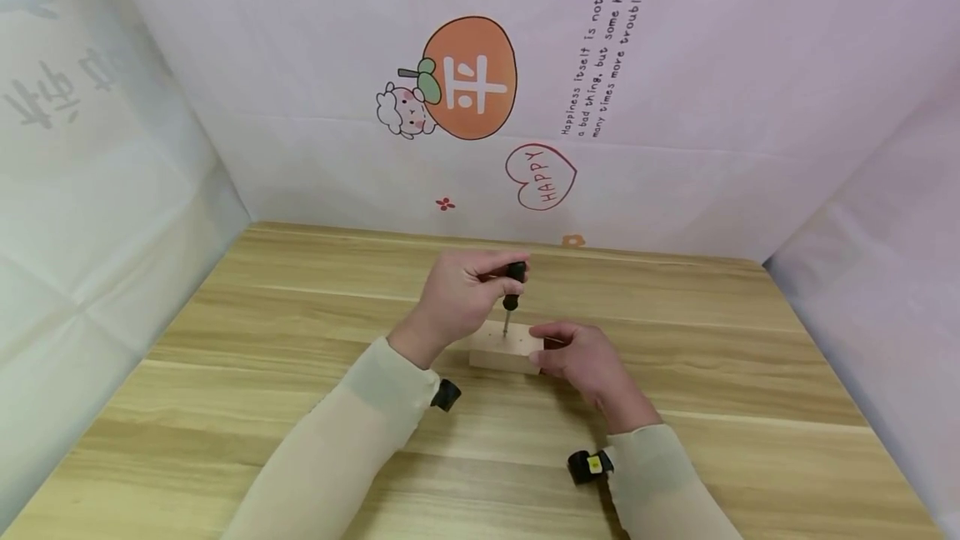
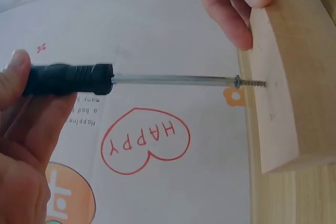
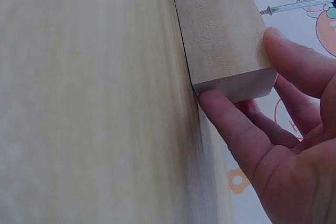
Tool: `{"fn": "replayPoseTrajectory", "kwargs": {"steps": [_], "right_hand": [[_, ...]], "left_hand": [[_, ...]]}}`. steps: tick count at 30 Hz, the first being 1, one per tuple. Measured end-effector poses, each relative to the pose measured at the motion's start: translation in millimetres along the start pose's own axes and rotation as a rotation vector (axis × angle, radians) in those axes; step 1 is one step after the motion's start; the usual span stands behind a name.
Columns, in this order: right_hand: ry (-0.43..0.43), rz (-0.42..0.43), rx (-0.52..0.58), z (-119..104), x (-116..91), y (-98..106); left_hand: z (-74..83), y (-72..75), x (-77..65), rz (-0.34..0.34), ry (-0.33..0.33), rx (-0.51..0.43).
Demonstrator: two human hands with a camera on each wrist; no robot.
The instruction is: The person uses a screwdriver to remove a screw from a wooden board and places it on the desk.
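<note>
A screwdriver stands nearly upright over a pale wooden block [image 1: 504,362], its black handle [image 2: 68,80] held by my left hand [image 1: 456,297] between thumb and fingers. The metal shaft [image 2: 176,80] meets the head of a screw [image 2: 253,83], whose threaded tip is at the block's top face. Part of the thread still shows above the wood. A few small holes dot that face. My right hand [image 1: 588,361] grips the block's right end, with one fingertip [image 3: 273,38] on the upper edge and another finger against the end face. The block rests on the table.
The wood-grain table [image 1: 300,315] runs back to a white printed cloth [image 1: 337,132] with an orange fruit drawing and a red heart. Cloth walls stand on both sides. Each sleeve carries a small black device [image 1: 446,395] at the wrist.
</note>
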State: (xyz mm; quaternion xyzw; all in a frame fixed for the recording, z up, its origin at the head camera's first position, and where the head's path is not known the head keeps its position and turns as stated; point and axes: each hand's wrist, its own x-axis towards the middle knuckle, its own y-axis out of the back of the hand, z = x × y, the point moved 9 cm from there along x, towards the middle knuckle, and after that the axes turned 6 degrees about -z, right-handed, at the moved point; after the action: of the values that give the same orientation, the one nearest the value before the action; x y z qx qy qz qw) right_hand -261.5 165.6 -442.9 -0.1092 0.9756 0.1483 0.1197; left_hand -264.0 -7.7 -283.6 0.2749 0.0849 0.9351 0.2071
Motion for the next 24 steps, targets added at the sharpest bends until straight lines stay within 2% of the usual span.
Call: {"fn": "replayPoseTrajectory", "kwargs": {"steps": [3,6,9,14,16,18,21,24], "right_hand": [[-0.003,-0.002,0.006,0,0,-1],[-0.001,-0.002,-0.005,-2,-1,0],[-0.002,-0.001,-0.015,-2,-1,1],[0.005,0.001,-0.053,-1,-2,2],[0.008,0.001,-0.067,-1,-2,2],[0.010,0.002,-0.064,-1,-2,2],[0.011,0.005,-0.062,-2,-2,2],[0.012,0.005,-0.054,-2,-2,2]], "left_hand": [[0.7,2.4,-2.0,0.054,0.024,0.050],[0.5,1.9,-1.3,0.035,0.044,0.031],[1.6,-1.6,1.6,-0.053,0.015,0.004],[4.1,-8.4,4.4,-0.250,-0.052,0.043],[1.7,-10.5,4.5,-0.324,-0.037,0.014],[-1.8,-11.6,5.0,-0.369,-0.006,-0.051],[-5.6,-9.5,6.3,-0.366,0.030,-0.117],[-4.6,-5.5,7.5,-0.312,0.021,-0.099]]}}
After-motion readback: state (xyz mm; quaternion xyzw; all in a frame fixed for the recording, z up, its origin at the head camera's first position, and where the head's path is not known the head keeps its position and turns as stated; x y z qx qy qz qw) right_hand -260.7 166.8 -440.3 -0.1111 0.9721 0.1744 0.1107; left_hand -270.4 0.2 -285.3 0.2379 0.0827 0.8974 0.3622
